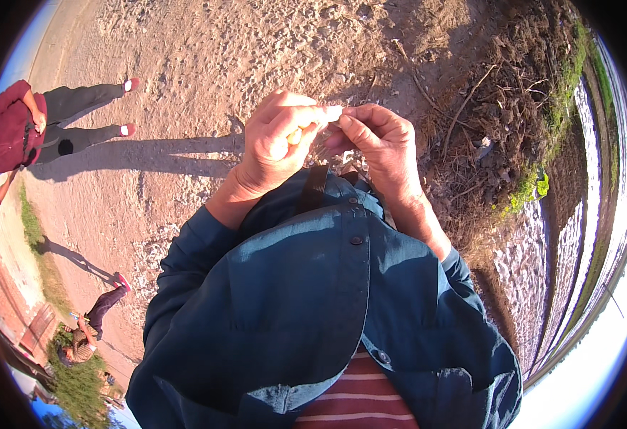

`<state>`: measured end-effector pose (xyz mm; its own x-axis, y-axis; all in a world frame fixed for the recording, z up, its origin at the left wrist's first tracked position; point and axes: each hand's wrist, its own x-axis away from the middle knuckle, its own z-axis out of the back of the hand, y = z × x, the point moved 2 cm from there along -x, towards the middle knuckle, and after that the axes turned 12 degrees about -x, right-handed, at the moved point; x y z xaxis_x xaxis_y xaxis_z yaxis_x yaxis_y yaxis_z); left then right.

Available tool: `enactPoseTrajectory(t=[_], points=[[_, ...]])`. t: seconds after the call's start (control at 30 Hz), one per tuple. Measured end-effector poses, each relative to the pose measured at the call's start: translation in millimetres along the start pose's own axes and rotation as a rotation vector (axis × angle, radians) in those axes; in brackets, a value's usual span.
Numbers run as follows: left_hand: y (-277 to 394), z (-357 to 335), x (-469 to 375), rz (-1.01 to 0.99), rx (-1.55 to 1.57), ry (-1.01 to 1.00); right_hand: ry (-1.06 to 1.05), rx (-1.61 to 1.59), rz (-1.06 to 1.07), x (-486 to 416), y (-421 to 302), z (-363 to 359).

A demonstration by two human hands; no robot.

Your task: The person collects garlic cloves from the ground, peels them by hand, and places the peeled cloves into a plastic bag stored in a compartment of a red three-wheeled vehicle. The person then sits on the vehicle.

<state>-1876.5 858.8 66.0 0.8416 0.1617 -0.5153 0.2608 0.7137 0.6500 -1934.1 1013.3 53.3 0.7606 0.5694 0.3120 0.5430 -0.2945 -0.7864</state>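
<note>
My left hand [278,131] is raised in front of my chest, its fingers curled around a small yellow object [294,137] that is mostly hidden. A small whitish piece [332,113], bright in the sun, sits between the fingertips of both hands. Thumb and forefinger of my right hand [380,131] pinch at the piece's right end. Glare and size keep me from telling what either object is. Both hands are held above the dark teal jacket [292,257] that I wear.
Stony dirt [195,64] spreads ahead and left. A person in a maroon shirt [10,137] stands at left; another person [96,322] is farther off. Dry twigs [466,107] lie at right, beside a green weed [543,185] and field rows covered in pale sheeting [525,273].
</note>
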Motion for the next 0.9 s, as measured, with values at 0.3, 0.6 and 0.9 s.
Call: enactPoseTrajectory(t=[0.3,0.6,0.9], points=[[3.4,-9.2,7.9,0.208,0.197,0.024,0.023,-0.221,0.014,1.6,6.2,-3.9],[3.7,-20.1,13.2,0.664,0.715,-0.100,0.005,-0.444,-0.014,0.4,15.3,1.9],[0.3,-16.9,11.4,0.316,0.172,-0.043,0.012,-0.230,0.013,-2.7,10.2,-0.8]])
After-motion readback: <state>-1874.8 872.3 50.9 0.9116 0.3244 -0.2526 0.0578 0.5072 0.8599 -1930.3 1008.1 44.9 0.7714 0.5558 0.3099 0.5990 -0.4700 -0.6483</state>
